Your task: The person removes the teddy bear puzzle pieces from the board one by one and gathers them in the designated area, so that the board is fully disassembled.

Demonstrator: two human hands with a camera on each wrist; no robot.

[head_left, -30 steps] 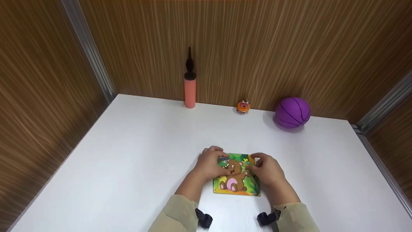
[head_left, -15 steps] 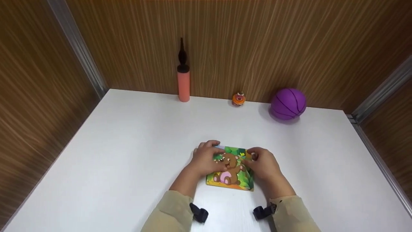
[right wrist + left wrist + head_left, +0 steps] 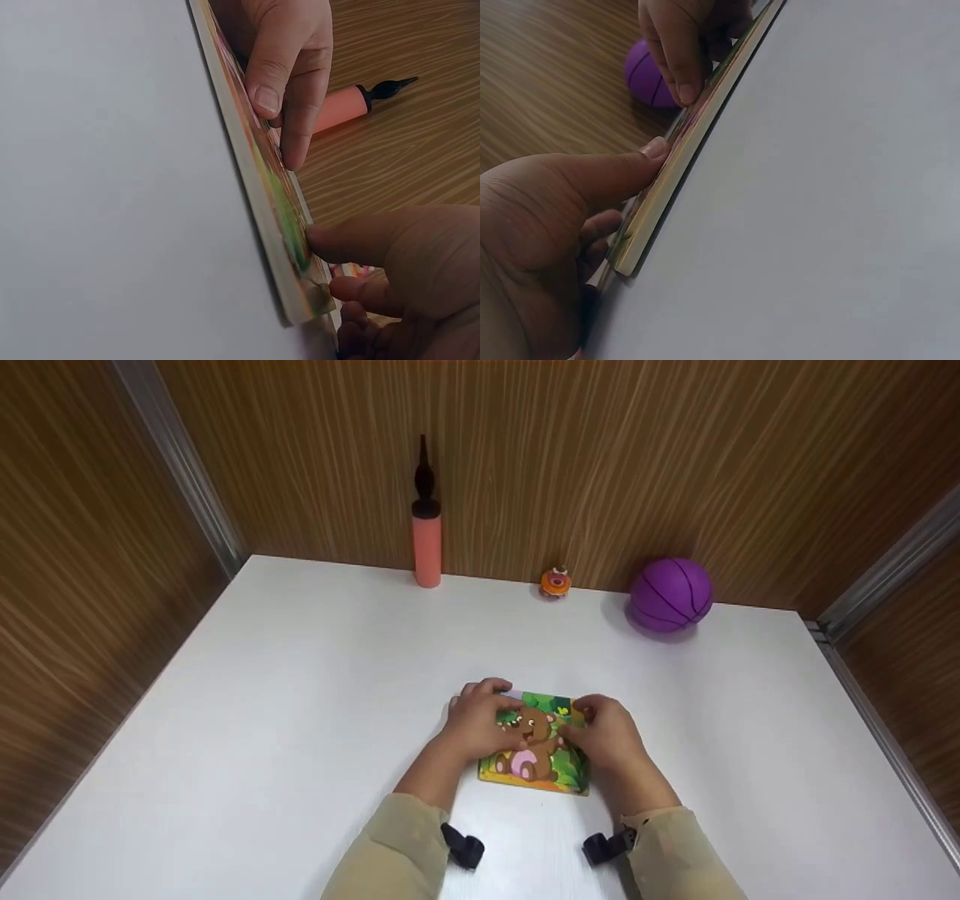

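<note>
White worktop (image 3: 300, 675) w/ bear puzzle board (image 3: 534, 750) lying flat near its front edge, left hand (image 3: 480, 720) & right hand (image 3: 607, 733) each pinching a side w/ curled fingers; uneven lift could tip it, spilling loose pieces.

Both hands (image 3: 544, 731) hide the puzzle board's (image 3: 534, 761) side edges.
</note>
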